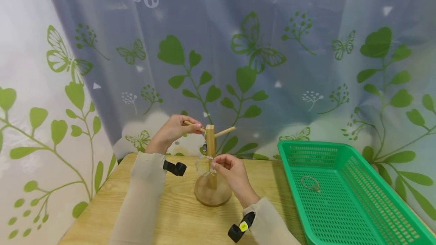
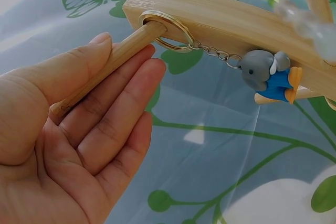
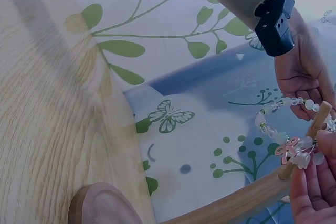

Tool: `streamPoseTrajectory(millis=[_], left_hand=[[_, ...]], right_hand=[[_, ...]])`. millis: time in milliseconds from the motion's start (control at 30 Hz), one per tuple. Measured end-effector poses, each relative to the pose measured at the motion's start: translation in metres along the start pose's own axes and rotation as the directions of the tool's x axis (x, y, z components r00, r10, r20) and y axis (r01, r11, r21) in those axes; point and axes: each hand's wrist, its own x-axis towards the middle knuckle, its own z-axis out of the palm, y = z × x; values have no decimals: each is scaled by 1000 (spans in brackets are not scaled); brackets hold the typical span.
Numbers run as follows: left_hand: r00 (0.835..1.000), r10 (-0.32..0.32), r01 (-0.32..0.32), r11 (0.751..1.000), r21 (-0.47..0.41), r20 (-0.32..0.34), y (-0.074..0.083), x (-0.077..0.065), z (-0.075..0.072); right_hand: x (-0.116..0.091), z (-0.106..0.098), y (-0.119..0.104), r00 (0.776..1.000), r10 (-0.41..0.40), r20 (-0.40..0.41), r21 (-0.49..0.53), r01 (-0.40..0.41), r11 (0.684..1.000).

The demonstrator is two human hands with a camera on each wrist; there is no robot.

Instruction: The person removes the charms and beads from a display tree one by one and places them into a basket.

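A wooden stand (image 1: 211, 139) with pegs rises from a round base on the table. My left hand (image 2: 100, 114) holds one upper peg (image 2: 123, 51) between thumb and fingers. A keychain with a grey and blue elephant figure (image 2: 265, 74) hangs by its metal ring round that peg, close to the post. My right hand (image 1: 233, 173) pinches a bracelet (image 3: 261, 121) of clear and pale beads with a pink flower charm. The bracelet is at a lower peg (image 3: 320, 116) of the stand; whether it encircles this peg I cannot tell.
To the right stands a green plastic basket (image 1: 292, 188) with a thin ring-shaped item (image 1: 316, 189) inside. The wooden table (image 1: 180, 214) bears the stand. Behind it hangs a curtain (image 1: 211, 18) with leaf and butterfly prints.
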Motion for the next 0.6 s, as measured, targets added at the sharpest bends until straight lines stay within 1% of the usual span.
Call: streamPoseTrajectory(millis=[200,433,600], left_hand=[[1000,9,-9,1000,8,-2,-1,0,0],[1000,-14,14,1000,6,-4,0,0,0],[1000,-9,9,1000,5,0,-1,1,0]], right_hand=[[-1,0,-4,1000,-10,-23,21,11,1000],[-4,-1,-8,1000,-9,-9,46,9,999],[-5,-1,-9,1000,-12,-8,47,12,999]])
